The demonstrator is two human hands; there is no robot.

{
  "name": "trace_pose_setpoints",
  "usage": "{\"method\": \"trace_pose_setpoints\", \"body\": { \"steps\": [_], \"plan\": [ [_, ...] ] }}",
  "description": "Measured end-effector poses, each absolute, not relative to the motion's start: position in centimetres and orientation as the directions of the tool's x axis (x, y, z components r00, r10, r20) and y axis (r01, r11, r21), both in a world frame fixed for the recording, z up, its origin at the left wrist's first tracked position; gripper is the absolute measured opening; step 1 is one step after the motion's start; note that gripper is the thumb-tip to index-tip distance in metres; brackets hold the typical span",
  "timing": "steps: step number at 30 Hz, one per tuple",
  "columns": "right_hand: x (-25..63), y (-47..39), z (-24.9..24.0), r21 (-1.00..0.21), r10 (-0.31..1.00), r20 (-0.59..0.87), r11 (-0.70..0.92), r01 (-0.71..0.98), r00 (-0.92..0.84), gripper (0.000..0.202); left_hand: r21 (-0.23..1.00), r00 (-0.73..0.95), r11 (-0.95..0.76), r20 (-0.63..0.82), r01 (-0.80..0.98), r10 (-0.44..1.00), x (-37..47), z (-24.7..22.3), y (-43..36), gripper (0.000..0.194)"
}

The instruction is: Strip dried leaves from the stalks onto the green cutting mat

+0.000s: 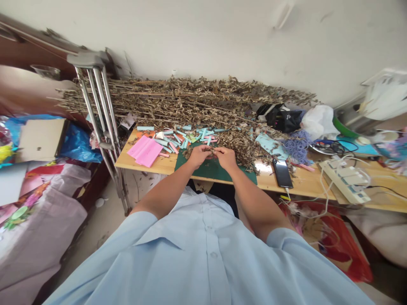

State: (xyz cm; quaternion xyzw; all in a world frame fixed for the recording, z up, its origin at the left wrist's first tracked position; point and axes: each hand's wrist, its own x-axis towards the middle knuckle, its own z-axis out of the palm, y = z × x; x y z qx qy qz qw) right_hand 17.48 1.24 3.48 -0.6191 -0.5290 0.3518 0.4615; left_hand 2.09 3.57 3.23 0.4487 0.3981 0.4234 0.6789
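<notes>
My left hand [199, 156] and my right hand [226, 157] meet over a dark green mat [203, 171] at the table's front. Fingers of both are closed in a pinch on a small bit of dried leaves [213, 151], partly hidden by the fingertips. Just beyond and to the right of my right hand lies a heap of loose dried leaves [244, 146]. Short blue and pink paper rolls [173, 139] are scattered to the left of my hands. Folded pink paper sheets [145, 151] lie near the table's left end.
Long dried plant stalks [190, 97] are stacked along the wall. Crutches [100, 101] stand at the table's left. To the right are a phone [282, 173] on a cable, purple yarn [297, 146], a white plastic bag [319, 121] and a power strip [345, 180].
</notes>
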Motion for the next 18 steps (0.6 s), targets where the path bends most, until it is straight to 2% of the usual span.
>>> {"method": "trace_pose_setpoints", "body": {
  "steps": [8, 14, 18],
  "plan": [
    [17.5, 1.6, 2.86, -0.992, 0.971, -0.1, -0.115, 0.057, 0.218, 0.025, 0.956, 0.261, 0.198, -0.139, -0.214, 0.955, 2.13, 2.74, 3.85, 0.019],
    [17.83, 1.56, 2.81, -0.991, 0.943, -0.133, -0.13, -0.028, 0.306, 0.024, 0.941, 0.227, 0.227, -0.17, -0.253, 0.959, 1.9, 2.51, 3.92, 0.022],
    [18.22, 1.75, 2.48, -0.992, 0.929, -0.127, -0.127, -0.023, 0.349, 0.025, 0.925, 0.221, 0.253, -0.194, -0.285, 0.956, 1.69, 2.52, 3.88, 0.022]
  ]
}}
